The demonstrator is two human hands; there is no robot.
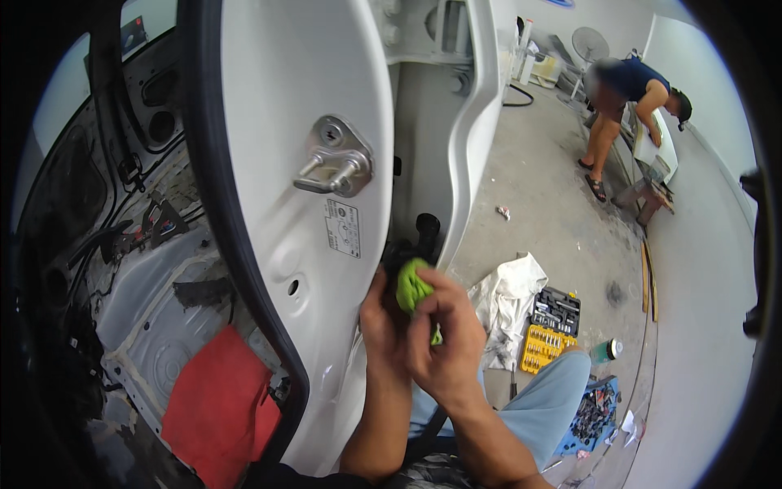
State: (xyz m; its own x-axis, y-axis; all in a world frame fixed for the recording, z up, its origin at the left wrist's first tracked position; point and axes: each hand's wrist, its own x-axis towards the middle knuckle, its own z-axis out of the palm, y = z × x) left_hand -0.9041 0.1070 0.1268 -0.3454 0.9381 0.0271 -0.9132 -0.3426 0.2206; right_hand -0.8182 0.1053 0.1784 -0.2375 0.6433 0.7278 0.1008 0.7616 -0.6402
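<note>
Low in the gap beside the white car pillar [326, 73], my right hand [452, 334] grips a bunched lime-green cloth [413, 285]. The cloth presses against a black part [426, 226] with a rounded end, partly covered by my fingers. Close against it on the left is my left hand [383, 326], its fingers closed and mostly hidden behind the cloth and right hand. What the left hand holds cannot be made out. Above both hands, a metal striker loop [332, 167] is fixed to the pillar, with a label [343, 228] below it.
A red cloth [216, 399] lies in the stripped car interior at left. On the floor at right are a white cloth [509, 297], a yellow-and-black socket set [546, 346], a bottle [607, 351] and a blue sheet of small parts [590, 420]. Another person [627, 90] bends over a panel.
</note>
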